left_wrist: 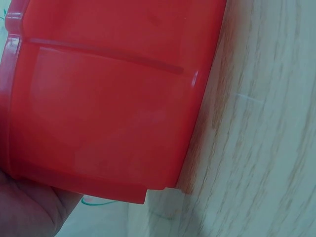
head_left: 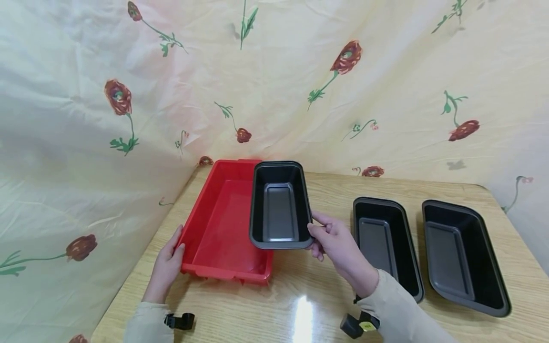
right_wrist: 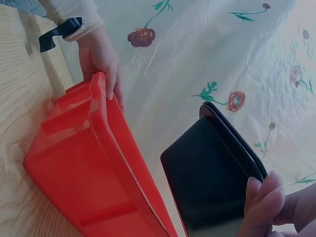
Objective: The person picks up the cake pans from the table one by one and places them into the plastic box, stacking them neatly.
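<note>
Before a flowered cloth (head_left: pixel 274 85), over a wood-grain tabletop (head_left: pixel 240 309), the left hand (head_left: pixel 166 262) grips a red tray's (head_left: pixel 218 228) rim while the right hand (head_left: pixel 340 250) pinches a black pan's (head_left: pixel 279 214) near corner.

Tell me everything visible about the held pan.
The black pan is oblong, with rounded corners, a lipped rim and a rectangular outline in its floor; it looks metallic. Empty, mouth toward the head camera, it's held up at the right side of the red bin, near right corner pinched by the right hand.
</note>
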A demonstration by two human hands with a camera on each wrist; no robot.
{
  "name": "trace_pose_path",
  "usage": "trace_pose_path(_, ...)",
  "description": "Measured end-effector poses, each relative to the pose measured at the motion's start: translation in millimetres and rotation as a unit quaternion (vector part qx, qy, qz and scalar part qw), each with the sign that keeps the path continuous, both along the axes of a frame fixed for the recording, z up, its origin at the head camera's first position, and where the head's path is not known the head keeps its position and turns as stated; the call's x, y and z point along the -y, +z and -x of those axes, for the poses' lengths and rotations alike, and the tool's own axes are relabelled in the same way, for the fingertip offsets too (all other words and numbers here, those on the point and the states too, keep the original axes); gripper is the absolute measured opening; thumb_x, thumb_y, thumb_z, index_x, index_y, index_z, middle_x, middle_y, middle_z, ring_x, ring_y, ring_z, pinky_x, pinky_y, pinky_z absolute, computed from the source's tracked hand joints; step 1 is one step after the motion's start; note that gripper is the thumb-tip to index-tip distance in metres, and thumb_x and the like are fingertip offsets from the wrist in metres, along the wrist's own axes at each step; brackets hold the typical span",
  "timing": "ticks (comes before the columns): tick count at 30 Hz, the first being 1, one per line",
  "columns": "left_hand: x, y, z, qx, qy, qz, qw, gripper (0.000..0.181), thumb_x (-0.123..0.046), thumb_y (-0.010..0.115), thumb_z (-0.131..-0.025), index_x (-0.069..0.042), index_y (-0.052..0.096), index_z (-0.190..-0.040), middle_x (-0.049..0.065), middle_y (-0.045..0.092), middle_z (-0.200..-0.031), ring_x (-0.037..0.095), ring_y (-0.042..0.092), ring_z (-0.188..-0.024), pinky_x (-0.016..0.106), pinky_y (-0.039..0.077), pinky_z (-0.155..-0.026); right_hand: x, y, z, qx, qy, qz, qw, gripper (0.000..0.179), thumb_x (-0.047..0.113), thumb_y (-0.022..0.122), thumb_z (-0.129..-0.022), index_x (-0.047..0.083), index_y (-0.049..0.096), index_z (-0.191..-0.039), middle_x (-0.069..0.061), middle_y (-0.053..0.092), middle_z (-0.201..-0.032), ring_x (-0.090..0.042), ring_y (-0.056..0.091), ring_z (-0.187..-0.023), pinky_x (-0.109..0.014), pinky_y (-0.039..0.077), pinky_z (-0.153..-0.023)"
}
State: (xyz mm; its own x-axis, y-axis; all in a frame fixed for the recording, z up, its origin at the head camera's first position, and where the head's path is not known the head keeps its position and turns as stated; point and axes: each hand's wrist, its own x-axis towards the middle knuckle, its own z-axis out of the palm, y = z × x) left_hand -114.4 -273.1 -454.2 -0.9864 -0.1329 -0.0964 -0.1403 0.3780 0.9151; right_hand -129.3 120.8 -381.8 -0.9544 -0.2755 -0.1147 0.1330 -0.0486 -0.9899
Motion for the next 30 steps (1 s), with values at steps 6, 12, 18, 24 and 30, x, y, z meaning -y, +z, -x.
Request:
trace_pose_path(6,0.0,-0.1,0.1,-0.008,-0.003,0.005,1.0,0.056,-0.003,0.035,-0.104,-0.011,0.019,-0.156,0.018,0.022,-0.158,0.04,0.034,-0.136,0.051,0.037,-0.105,8.2,-0.3,2.2,-0.008,0.002,0.011,0.9999,0.051,0.005,0.048,-0.101,-0.005,0.033,-0.148,-0.005,0.064,-0.064,-0.01,0.049,-0.044,-0.019,0.043,-0.043)
trace_pose_path(12,0.4,0.1,-0.1,-0.004,-0.002,0.001,1.0,0.056,-0.003,0.035,-0.104,-0.011,0.018,-0.157,0.018,0.021,-0.159,0.039,0.033,-0.137,0.05,0.037,-0.105,17.4,-0.2,4.7,0.003,0.003,0.008,1.0,0.051,0.007,0.049,-0.101,-0.004,0.034,-0.148,-0.005,0.064,-0.065,-0.011,0.05,-0.045,-0.019,0.044,-0.044)
trace_pose_path(18,1.8,-0.9,0.9,-0.009,-0.003,0.003,1.0,0.056,-0.003,0.035,-0.104,-0.013,0.019,-0.157,0.015,0.02,-0.159,0.037,0.03,-0.139,0.046,0.035,-0.106,26.1,1.1,6.7,0.015,0.006,0.003,0.9999,0.051,0.007,0.049,-0.101,-0.003,0.034,-0.149,-0.006,0.064,-0.065,-0.012,0.05,-0.046,-0.019,0.045,-0.046)
trace_pose_path(24,1.2,-1.6,0.2,-0.012,-0.002,0.003,0.9999,0.056,-0.002,0.036,-0.104,-0.012,0.019,-0.156,0.015,0.02,-0.16,0.037,0.029,-0.14,0.046,0.036,-0.106,32.8,-1.6,9.8,0.01,0.007,0.004,0.9999,0.048,0.007,0.05,-0.101,0.0,0.04,-0.147,-0.009,0.065,-0.067,-0.013,0.05,-0.046,-0.02,0.046,-0.046)
trace_pose_path(30,0.7,-2.4,0.3,-0.009,0.001,-0.002,1.0,0.056,-0.004,0.035,-0.104,-0.014,0.019,-0.157,0.014,0.02,-0.16,0.037,0.03,-0.139,0.047,0.037,-0.106,39.2,-2.5,11.0,0.016,0.007,-0.003,0.9998,0.046,0.006,0.05,-0.101,0.003,0.043,-0.146,-0.013,0.064,-0.068,-0.014,0.051,-0.046,-0.02,0.047,-0.046)
